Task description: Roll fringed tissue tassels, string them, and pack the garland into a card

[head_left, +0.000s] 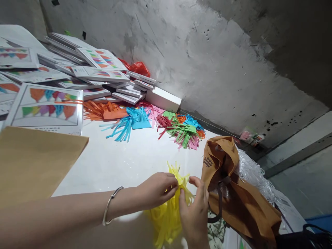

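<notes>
A yellow fringed paper tassel lies at the lower middle, its thin strips spread at both ends. My left hand, wearing a silver bangle on the wrist, reaches in from the left with fingers pinched on the tassel's upper part. On its right side is my right hand, thumb touching the yellow strips and fingers curved apart from the thumb. Beyond the hands, a blue tassel, an orange tassel and a pile of green, red and pink tassels rest on the white table.
Stacked flat packages with bunting pictures fill the back left. A tan card sheet covers the near left. A brown cloth bag stands at right beside clear plastic strands. A grey wall rises behind the table.
</notes>
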Action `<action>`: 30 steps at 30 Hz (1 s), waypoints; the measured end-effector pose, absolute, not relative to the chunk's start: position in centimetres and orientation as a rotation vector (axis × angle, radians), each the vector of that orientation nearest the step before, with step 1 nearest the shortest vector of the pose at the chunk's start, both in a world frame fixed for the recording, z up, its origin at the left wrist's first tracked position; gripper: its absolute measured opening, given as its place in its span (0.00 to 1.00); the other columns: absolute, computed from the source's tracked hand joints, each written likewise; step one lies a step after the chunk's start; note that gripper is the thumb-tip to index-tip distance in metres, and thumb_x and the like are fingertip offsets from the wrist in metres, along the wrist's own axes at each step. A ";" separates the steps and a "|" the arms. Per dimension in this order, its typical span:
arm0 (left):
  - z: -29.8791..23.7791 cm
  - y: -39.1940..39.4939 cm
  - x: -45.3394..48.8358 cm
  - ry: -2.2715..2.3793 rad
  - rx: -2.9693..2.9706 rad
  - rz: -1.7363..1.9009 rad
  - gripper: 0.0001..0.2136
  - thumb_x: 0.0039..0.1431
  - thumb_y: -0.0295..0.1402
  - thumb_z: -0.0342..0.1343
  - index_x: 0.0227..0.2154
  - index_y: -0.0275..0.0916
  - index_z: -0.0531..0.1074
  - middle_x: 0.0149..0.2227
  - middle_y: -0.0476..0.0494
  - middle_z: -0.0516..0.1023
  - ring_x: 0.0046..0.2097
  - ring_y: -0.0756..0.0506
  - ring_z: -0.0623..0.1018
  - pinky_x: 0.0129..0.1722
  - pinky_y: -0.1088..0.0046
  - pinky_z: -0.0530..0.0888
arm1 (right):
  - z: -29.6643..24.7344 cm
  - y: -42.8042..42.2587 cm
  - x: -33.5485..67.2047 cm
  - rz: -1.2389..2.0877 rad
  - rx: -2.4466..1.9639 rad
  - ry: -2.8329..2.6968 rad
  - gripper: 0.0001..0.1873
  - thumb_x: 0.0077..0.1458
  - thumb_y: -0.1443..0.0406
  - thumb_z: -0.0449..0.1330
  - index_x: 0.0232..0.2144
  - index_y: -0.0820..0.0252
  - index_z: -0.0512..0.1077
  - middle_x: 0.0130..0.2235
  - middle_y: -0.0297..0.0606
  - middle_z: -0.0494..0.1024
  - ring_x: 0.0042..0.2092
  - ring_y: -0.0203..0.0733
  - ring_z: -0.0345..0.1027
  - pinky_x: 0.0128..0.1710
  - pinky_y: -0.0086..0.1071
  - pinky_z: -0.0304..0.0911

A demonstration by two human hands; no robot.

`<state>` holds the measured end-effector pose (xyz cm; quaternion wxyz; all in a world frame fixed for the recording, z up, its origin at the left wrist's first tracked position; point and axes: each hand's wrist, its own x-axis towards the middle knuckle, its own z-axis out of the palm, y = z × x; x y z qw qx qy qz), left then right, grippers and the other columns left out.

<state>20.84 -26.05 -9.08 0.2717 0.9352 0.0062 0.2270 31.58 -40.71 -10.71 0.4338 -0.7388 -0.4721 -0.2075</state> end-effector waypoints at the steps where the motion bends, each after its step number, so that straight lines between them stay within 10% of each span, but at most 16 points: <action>1: -9.2 -26.0 20.8 -0.022 2.581 0.636 0.08 0.60 0.26 0.49 0.27 0.38 0.71 0.28 0.45 0.76 0.29 0.47 0.74 0.28 0.75 0.66 | -10.8 -40.7 31.6 -0.481 -1.852 -1.217 0.15 0.61 0.64 0.56 0.50 0.58 0.70 0.47 0.43 0.78 0.50 0.49 0.70 0.52 0.41 0.62; 13: -7.7 -24.2 20.6 -0.250 2.469 0.653 0.16 0.65 0.27 0.53 0.55 0.40 0.68 0.46 0.38 0.79 0.44 0.42 0.80 0.41 0.69 0.75 | -9.1 -41.1 31.7 0.319 -1.861 -0.914 0.19 0.60 0.52 0.53 0.31 0.59 0.75 0.30 0.37 0.78 0.33 0.41 0.70 0.31 0.27 0.64; 30: -5.0 -23.8 19.6 -0.163 2.203 0.882 0.07 0.68 0.31 0.47 0.35 0.39 0.68 0.38 0.41 0.77 0.40 0.45 0.75 0.41 0.70 0.73 | -9.2 -41.7 34.7 0.009 -2.046 -0.880 0.20 0.59 0.52 0.53 0.26 0.57 0.75 0.25 0.38 0.78 0.27 0.42 0.68 0.28 0.30 0.60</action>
